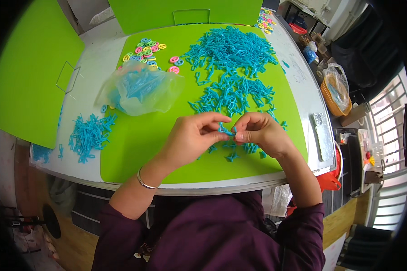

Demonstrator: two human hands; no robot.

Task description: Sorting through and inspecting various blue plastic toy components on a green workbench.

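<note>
My left hand [192, 135] and right hand [260, 133] meet fingertip to fingertip, fingers narrowed into pinches on one small blue plastic piece [226, 132] held just above the near half of the green mat [135, 144]. Beyond my hands on that mat I see the big heap of blue pieces [230, 67], and toward its far left corner a scatter of coloured rings [147, 49]. A clear bag of blue pieces [138, 88] rests on the mat's left part, with a smaller blue pile [88, 135] off its left edge on the white table [88, 67].
</note>
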